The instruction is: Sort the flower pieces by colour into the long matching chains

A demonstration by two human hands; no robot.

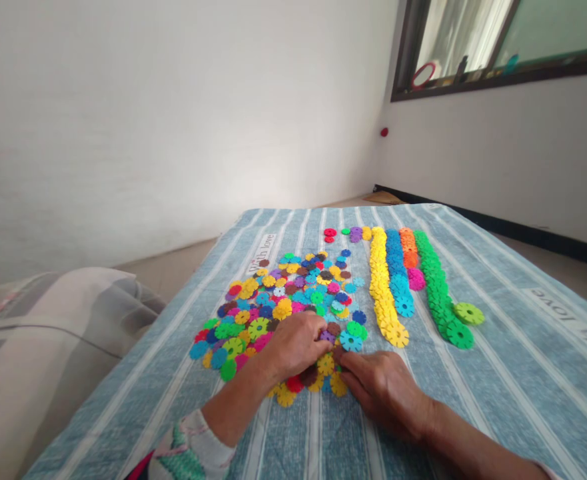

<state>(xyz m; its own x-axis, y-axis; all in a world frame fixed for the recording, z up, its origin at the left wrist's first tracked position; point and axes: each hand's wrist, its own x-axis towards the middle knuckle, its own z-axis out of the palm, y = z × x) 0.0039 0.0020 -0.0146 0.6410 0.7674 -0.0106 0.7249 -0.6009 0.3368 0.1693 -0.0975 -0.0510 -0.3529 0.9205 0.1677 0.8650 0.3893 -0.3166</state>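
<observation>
A loose heap of notched plastic snowflake discs (pixel 258 327) in many colours lies on the striped cloth. My left hand (pixel 296 343) reaches over its right part, thumb and fingers pinched close together. A purple disc (pixel 327 337) shows right at those fingertips; whether it is gripped or just lies there I cannot tell. My right hand (pixel 388 390) is at the heap's near right edge, its fingers closed, tips by a brown disc (pixel 338 352). What is between them is hidden. Just beyond the right fingertips lies a light blue disc (pixel 350 341).
To the right, overlapping discs lie in rows: yellow (pixel 380 280), blue (pixel 396 260), orange (pixel 408 247) and green (pixel 433 287). A magenta group (pixel 416 279) and a lime disc (pixel 469 313) lie beside them. Red discs (pixel 330 233) lie at the back. A draped cloth (pixel 58 340) is at left.
</observation>
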